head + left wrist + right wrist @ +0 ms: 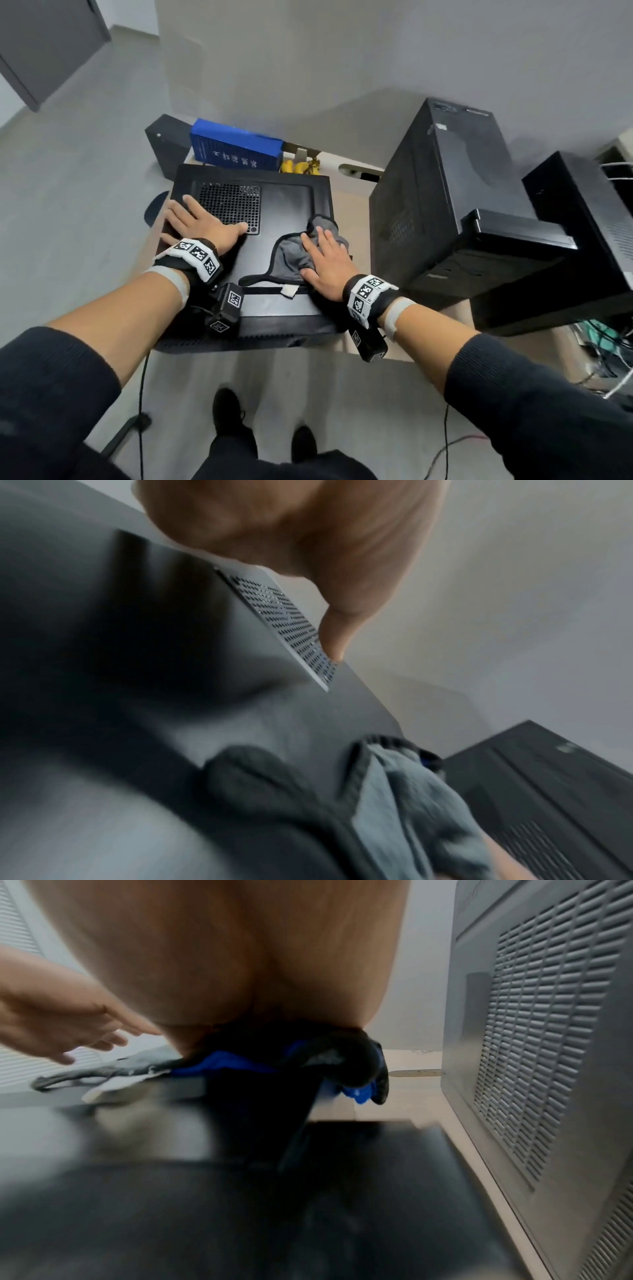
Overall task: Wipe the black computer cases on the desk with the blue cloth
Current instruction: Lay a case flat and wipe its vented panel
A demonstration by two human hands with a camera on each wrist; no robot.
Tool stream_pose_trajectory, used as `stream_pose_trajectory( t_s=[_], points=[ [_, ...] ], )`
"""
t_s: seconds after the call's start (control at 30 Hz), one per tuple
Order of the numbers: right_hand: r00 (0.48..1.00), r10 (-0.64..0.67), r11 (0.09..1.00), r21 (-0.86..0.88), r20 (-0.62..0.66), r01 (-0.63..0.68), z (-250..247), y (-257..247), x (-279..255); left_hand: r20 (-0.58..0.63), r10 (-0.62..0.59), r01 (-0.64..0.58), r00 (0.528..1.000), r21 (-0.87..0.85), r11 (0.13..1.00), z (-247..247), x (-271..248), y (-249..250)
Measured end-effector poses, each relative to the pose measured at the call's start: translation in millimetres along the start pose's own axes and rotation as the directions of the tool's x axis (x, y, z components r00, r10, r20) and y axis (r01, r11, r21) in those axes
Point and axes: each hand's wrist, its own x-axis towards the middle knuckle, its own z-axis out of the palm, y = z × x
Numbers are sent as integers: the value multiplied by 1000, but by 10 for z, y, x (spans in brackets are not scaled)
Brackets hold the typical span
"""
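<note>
A black computer case [274, 205] lies flat on the desk in front of me, with a perforated vent [229, 205] in its top panel. My left hand [198, 222] lies flat and open on the case's left side, thumb by the vent [298, 631]. My right hand [325, 260] presses flat on the cloth [291, 257], which looks grey with a dark hem from above and blue underneath [226, 1064]. The cloth [411, 799] sits on the case's right half. A taller black case [445, 205] stands upright to the right.
Another black case [565, 233] with a part [507, 229] laid across it stands at the far right above tangled cables [603, 349]. Behind the flat case are a blue box [236, 147], bananas [301, 167] and a small black box [168, 144]. The desk's front edge [394, 356] is near my wrists.
</note>
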Motion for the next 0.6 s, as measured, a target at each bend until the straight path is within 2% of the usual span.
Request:
stream_pose_trajectory(
  t_s=[0.17, 0.27, 0.37, 0.47, 0.53, 0.6],
  points=[
    [988, -145, 989, 35, -43, 147, 246, 85, -474, -172, 162, -189, 972, -156, 969, 442, -789, -169],
    [962, -239, 965, 75, -130, 250, 425, 164, -803, -161, 256, -282, 953, -172, 944, 673, -1114, -263],
    [935, -300, 939, 116, -187, 325, 516, 211, -1058, -182, 284, -317, 941, -190, 929, 756, -1360, -338],
    [884, -377, 883, 180, -277, 433, 592, 206, -1307, -213, 374, -423, 903, -270, 865, 752, -1603, -349],
    [865, -387, 869, 188, -320, 458, 620, 168, -1482, -177, 412, -448, 894, -319, 835, 738, -1740, -341],
    [873, -379, 876, 184, -309, 445, 685, 145, -1624, -100, 429, -432, 898, -381, 817, 747, -1821, -350]
  ],
)
